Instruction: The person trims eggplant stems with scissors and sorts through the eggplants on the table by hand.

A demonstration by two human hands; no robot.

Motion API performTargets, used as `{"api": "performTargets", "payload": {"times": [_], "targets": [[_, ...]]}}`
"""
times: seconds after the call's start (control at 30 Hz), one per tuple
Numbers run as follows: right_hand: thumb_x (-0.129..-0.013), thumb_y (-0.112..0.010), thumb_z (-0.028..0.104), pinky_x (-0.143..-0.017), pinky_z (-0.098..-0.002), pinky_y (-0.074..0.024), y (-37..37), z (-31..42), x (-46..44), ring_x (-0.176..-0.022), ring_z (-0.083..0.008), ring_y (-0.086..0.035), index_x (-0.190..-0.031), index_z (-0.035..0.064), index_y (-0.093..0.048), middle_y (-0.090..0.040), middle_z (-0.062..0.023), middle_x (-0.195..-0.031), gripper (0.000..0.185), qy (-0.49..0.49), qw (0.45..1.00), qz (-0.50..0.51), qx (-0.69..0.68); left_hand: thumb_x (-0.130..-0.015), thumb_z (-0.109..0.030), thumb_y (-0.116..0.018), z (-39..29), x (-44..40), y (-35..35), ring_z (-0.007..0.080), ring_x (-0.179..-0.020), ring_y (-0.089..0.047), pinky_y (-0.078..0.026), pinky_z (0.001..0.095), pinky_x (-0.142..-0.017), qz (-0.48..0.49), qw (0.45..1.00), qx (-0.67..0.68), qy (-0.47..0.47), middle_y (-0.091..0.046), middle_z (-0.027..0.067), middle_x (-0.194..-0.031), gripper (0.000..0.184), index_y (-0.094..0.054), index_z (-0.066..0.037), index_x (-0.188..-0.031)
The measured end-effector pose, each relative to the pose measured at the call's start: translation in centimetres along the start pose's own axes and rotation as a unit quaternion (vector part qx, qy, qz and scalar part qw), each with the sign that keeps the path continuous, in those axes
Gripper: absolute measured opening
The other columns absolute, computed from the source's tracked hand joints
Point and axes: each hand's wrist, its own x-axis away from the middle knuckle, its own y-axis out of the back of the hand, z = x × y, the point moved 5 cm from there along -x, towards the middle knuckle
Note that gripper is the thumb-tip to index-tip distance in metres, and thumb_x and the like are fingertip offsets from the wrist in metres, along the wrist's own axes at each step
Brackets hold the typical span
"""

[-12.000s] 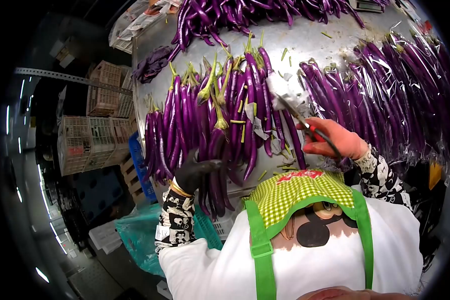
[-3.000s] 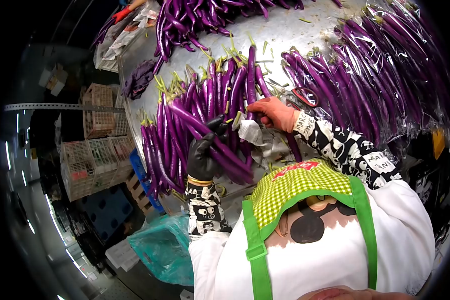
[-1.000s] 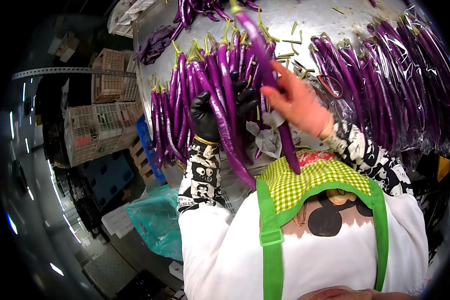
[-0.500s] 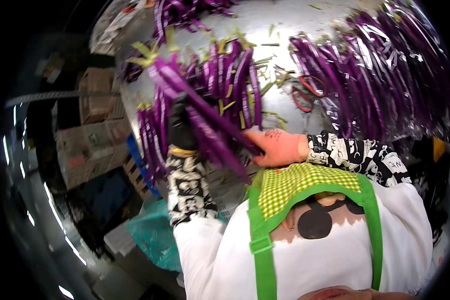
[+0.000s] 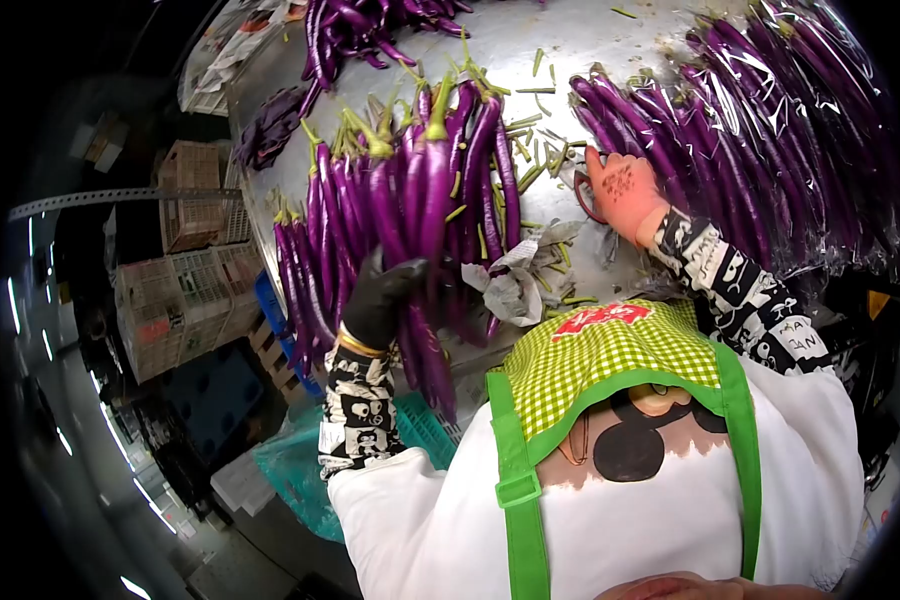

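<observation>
My left hand (image 5: pixel 382 292), in a black glove, grips a few long purple eggplants (image 5: pixel 432 195), their green stems pointing away from me. More eggplants (image 5: pixel 485 150) lie side by side just beyond and around them. At the right, my right hand (image 5: pixel 625 192) wears an orange glove and closes on the red-handled scissors (image 5: pixel 583 198); its grip on the loops is partly hidden. Cut stem pieces (image 5: pixel 532 178) are scattered left of the scissors. Crumpled pale paper or plastic (image 5: pixel 515 285) lies between my hands.
Eggplants in clear plastic (image 5: pixel 760 140) cover the metal table's (image 5: pixel 510 35) right side. Another eggplant pile (image 5: pixel 345 35) lies at the far left, near dark purple pieces (image 5: pixel 268 128). Crates (image 5: pixel 185 295) and a teal bag (image 5: pixel 305 480) stand below the table's left edge.
My right hand has left the lower ends of the held eggplants and moved right and away to the scissors. The eggplants in my left hand have swung more upright, and crumpled wrapping now shows.
</observation>
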Motion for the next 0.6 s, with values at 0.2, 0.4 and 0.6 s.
{"api": "performTargets", "payload": {"times": [0.2, 0.4, 0.6], "targets": [[-0.082, -0.066, 0.026, -0.087, -0.0409, -0.0529, 3.3, -2.2, 0.7, -0.108, -0.0328, -0.068, -0.134, -0.0052, -0.050, -0.070, -0.0251, -0.110, 0.062, 0.012, 0.949, 0.081, -0.305, -0.090, -0.016, -0.058, -3.6, -0.8, -1.1, 0.0237, -0.079, -0.071, -0.056, 0.0340, -0.081, -0.013, 0.735, 0.536, 0.414, -0.074, 0.0162, -0.089, 0.037, -0.063, 0.006, -0.119], [-0.084, -0.082, 0.033, -0.079, -0.0304, -0.0460, 5.1, -1.1, 6.1, -0.087, -0.0123, -0.055, -0.128, 0.0012, -0.053, -0.056, -0.0051, -0.091, 0.061, 0.093, 0.676, 0.074, -0.727, -0.082, -0.003, -0.070, -3.3, 1.5, -1.1, 0.0211, -0.091, -0.071, -0.057, 0.0336, -0.084, -0.017, 0.752, 0.484, 0.448, -0.072, 0.0135, -0.107, 0.049, -0.055, 0.005, -0.129], [-0.088, -0.074, 0.052, -0.087, -0.0339, -0.0484, 8.5, 1.5, 6.4, -0.097, -0.0192, -0.059, -0.138, -0.0005, -0.046, -0.061, -0.0150, -0.110, 0.078, 0.216, 0.732, 0.083, -0.641, -0.082, 0.003, -0.073, -5.0, 1.4, -2.4, 0.0227, -0.097, -0.071, -0.057, 0.0350, -0.089, 0.023, 0.756, 0.494, 0.429, -0.071, 0.0137, -0.111, 0.050, -0.056, 0.005, -0.129]]}}
